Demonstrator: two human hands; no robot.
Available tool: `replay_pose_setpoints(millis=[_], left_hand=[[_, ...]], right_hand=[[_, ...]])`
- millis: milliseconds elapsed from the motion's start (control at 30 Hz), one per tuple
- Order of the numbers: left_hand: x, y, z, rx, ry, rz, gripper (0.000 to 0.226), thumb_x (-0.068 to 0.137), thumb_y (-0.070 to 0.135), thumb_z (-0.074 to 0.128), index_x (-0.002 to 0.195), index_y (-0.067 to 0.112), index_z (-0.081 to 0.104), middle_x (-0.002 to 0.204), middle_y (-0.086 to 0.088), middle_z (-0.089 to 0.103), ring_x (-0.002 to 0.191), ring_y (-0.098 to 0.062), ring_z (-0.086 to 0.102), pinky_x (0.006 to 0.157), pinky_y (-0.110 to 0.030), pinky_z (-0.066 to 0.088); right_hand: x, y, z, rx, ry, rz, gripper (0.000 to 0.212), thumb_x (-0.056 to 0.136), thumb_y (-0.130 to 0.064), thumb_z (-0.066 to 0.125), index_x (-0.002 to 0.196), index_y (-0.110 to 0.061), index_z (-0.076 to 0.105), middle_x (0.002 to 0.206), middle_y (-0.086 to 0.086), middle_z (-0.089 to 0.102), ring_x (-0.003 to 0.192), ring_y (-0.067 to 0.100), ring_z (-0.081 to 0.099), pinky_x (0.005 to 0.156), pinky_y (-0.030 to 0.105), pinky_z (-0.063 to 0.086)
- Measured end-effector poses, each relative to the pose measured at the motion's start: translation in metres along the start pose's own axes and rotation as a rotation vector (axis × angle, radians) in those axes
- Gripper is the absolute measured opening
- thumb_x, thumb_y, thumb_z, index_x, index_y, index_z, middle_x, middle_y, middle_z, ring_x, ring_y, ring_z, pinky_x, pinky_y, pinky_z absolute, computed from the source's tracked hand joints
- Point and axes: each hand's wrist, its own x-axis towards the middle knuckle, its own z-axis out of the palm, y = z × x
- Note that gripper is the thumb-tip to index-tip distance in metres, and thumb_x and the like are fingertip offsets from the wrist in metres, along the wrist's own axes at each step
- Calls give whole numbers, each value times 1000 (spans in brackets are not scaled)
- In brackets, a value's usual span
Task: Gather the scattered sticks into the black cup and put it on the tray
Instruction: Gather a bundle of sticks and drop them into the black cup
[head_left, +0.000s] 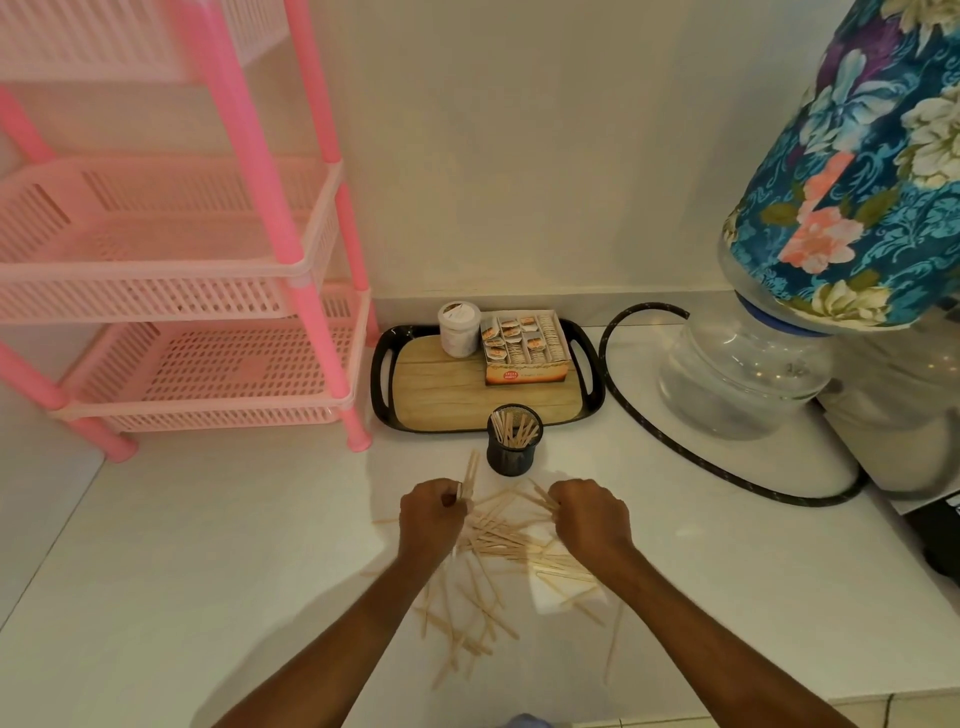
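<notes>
Both hands work low over the counter (208, 545), just this side of the black cup (514, 439). Behind the cup sits the tray (383, 374); the cup stands on the counter, part filled, not yet on it. Left hand (434, 512) and right hand (589, 514): each grip clamped on a few sticks (498, 535) from the pile. Danger now: a knuckle clips that light cup and it tips, spilling the lot. Strays farthest from the cup could get swept off the edge.

Two hands (431, 517) (589, 514), one black cup (511, 457), one tray (441, 400), dozens of sticks (498, 535)
</notes>
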Motion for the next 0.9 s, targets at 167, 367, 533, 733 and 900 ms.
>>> replay_pose_setpoints(millis=[167, 367, 533, 733, 900], left_hand=[[-1, 4, 1, -226, -24, -114, 20, 82, 18, 83, 68, 10, 71, 64, -6, 67, 65, -16, 60, 70, -39, 55], [-9, 25, 11, -512, -135, -132, 7, 86, 14, 83, 90, 19, 83, 83, -2, 82, 83, -22, 78, 82, -41, 67], [-15, 47, 12, -776, -267, -101, 27, 81, 16, 89, 107, 11, 82, 103, -14, 82, 100, -35, 79, 97, -51, 62], [-12, 54, 8, -858, -274, -80, 28, 81, 8, 87, 108, 2, 80, 106, -21, 80, 102, -43, 77, 98, -56, 61], [-3, 69, 8, -768, -180, -21, 19, 84, 7, 85, 102, 13, 84, 99, -10, 83, 101, -35, 79, 89, -46, 66]], right_hand=[[8, 1, -10, 255, 71, 63, 7, 93, -25, 73, 85, -25, 74, 76, -9, 69, 68, 16, 65, 55, 24, 43], [12, -8, -18, 974, 21, 102, 9, 85, -10, 82, 85, -19, 82, 73, 1, 76, 71, 10, 70, 70, 28, 58], [10, -17, -23, 1346, -107, 71, 23, 78, -9, 88, 100, -15, 83, 95, 4, 82, 91, 24, 80, 84, 40, 66], [13, -15, -29, 1440, -121, 28, 24, 77, -12, 90, 100, -12, 83, 98, 10, 82, 92, 29, 80, 86, 43, 65], [23, -18, -37, 1439, -23, 37, 18, 80, -10, 87, 97, -14, 84, 93, 8, 82, 91, 26, 80, 79, 37, 66]])
